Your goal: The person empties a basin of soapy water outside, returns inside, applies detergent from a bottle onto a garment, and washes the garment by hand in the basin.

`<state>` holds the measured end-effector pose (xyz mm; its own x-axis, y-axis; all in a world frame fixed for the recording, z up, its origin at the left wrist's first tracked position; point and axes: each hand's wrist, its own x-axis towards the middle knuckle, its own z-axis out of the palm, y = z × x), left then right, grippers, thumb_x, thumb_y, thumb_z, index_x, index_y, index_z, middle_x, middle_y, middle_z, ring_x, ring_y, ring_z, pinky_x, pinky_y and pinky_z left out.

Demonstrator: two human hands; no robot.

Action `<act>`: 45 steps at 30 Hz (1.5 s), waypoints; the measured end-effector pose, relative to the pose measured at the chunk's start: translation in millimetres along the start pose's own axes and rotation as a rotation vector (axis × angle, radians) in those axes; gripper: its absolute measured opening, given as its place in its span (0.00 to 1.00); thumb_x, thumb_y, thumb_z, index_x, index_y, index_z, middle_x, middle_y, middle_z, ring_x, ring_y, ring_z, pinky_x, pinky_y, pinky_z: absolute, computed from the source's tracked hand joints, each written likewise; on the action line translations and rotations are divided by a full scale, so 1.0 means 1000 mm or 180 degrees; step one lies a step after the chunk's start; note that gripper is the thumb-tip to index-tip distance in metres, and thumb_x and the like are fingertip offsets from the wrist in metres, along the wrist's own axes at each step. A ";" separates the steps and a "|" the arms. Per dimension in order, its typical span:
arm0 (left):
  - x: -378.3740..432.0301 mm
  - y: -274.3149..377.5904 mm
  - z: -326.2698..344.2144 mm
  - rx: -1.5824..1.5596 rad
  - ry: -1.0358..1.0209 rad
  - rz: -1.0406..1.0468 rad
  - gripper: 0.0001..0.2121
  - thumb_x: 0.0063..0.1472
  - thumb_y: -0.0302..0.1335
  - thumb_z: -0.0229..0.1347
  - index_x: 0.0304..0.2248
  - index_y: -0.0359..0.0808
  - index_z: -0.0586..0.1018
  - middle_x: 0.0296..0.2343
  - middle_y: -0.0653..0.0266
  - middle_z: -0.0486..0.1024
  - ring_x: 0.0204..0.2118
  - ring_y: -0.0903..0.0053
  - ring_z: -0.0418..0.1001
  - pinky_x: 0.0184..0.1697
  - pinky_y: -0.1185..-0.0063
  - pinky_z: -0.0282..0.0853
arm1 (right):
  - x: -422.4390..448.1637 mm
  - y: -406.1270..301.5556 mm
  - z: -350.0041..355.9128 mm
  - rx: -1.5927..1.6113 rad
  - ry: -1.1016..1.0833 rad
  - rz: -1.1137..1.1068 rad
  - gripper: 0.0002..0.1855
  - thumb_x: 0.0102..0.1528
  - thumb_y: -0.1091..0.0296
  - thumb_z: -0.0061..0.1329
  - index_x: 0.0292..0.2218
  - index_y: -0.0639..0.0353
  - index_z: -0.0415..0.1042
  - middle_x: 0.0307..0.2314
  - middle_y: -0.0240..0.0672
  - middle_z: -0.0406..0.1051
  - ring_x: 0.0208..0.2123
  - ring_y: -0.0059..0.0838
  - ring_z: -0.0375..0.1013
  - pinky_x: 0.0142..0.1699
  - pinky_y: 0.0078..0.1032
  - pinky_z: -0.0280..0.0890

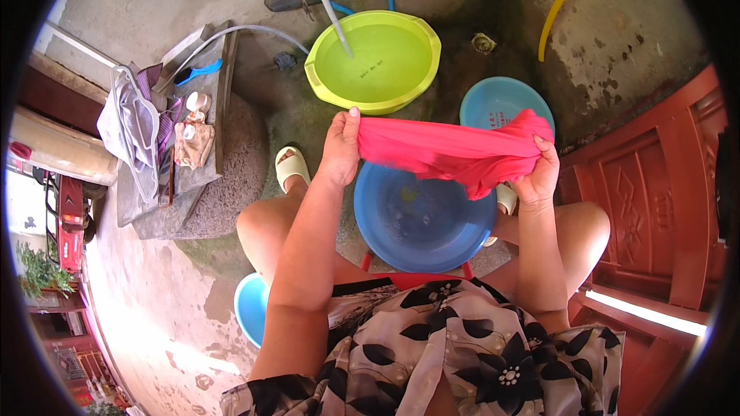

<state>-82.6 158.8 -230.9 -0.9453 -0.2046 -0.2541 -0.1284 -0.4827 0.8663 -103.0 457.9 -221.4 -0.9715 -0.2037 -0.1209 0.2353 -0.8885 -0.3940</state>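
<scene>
A bright pink cloth [445,144] is stretched between my two hands. My left hand [342,147] grips its left end, thumb on top, and my right hand [537,176] grips the bunched right end. Just below the cloth, between my legs, sits a blue plastic basin [425,219] with a little liquid visible at its bottom. Beyond my left hand stands a yellow-green basin [430,78] of water, a pale hose end dipping into it. A smaller teal basin [488,92] lies behind the cloth's right end and is partly covered by it.
On the left, a stone slab [222,69] bears a blue-handled brush [202,71], hangers with pale cloth [130,121], a brown cloth [195,147] and small white containers. A red metal door [642,208] stands at right. Another blue basin [250,309] is beside my left thigh.
</scene>
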 end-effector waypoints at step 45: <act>-0.038 -0.032 0.076 0.1709 -0.2438 0.0008 0.34 0.54 0.31 0.49 0.55 0.42 0.40 0.47 0.60 0.56 0.46 0.78 0.59 0.46 0.82 0.57 | -0.003 0.099 -0.038 -0.3353 -0.0052 0.1970 0.20 0.45 0.71 0.43 0.42 0.59 0.62 0.36 0.36 0.65 0.37 0.23 0.65 0.43 0.20 0.61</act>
<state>-65.7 246.7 -216.5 -0.8613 0.5040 -0.0647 -0.0667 0.0141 0.9977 -75.6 386.3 -294.2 -0.6861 -0.4860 -0.5413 0.5577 0.1264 -0.8204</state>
